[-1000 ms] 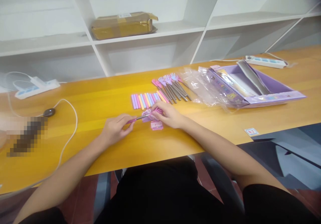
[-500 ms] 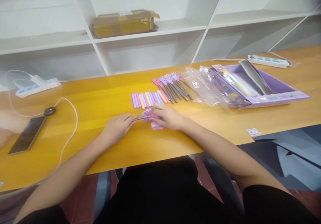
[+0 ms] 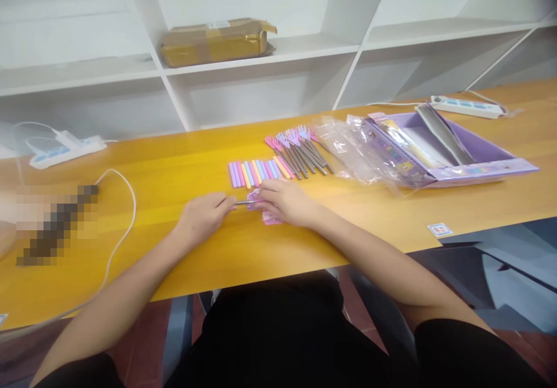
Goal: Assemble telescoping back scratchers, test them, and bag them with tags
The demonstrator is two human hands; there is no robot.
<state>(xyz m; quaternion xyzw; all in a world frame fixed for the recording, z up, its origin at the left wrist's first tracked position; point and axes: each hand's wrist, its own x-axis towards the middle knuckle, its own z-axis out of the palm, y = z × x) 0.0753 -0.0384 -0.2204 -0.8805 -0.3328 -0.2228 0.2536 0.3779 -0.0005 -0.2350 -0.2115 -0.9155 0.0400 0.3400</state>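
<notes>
A thin metal rod, seemingly of a back scratcher (image 3: 243,203), spans the gap between my hands just above the table. My left hand (image 3: 203,217) is closed on its left end in a pinch. Around the other end my right hand (image 3: 288,201) is closed, its fingers covering most of that part. Purple and pink plastic pieces (image 3: 272,218) lie under and beside the right fingers. Just beyond, pastel tube handles (image 3: 255,173) lie in a row. Several back scratchers (image 3: 300,149) with hand-shaped heads and bare metal rods are fanned out to their right.
Clear plastic bags (image 3: 352,150) lie against a purple display box (image 3: 478,170) on the right. Power strips (image 3: 467,107) sit at the back right and back left. A white cable (image 3: 130,214) loops across the left. A taped cardboard box (image 3: 213,43) rests on the shelf.
My right fingers have closed further around the scratcher's right end, hiding more of it. The left hand has shifted only slightly, still gripping the rod.
</notes>
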